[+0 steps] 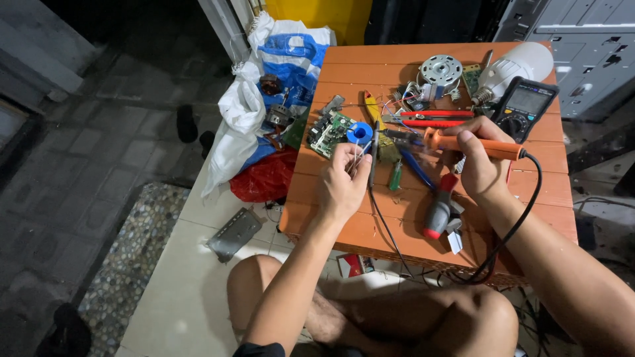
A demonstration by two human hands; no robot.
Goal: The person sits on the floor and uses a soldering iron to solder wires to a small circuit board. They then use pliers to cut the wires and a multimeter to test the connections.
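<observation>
My right hand (479, 162) grips an orange-handled soldering iron (473, 144) with a black cord, its tip pointing left over the orange wooden table (529, 192). My left hand (342, 178) pinches a thin solder wire by a blue solder spool (360, 131), next to a green circuit board (329, 130). A black probe lead (374, 155) lies between the hands. A yellow-handled tool (374, 109), red-handled pliers (433, 119) and a red and grey screwdriver (438, 211) lie close by.
A black multimeter (524, 106), a white bulb (519, 66), a round metal motor part (440, 69) and a small green board sit at the table's far side. A white and blue bag (264, 86) with parts and a red bag (264, 178) lie left. A metal bracket (233, 233) is on the floor.
</observation>
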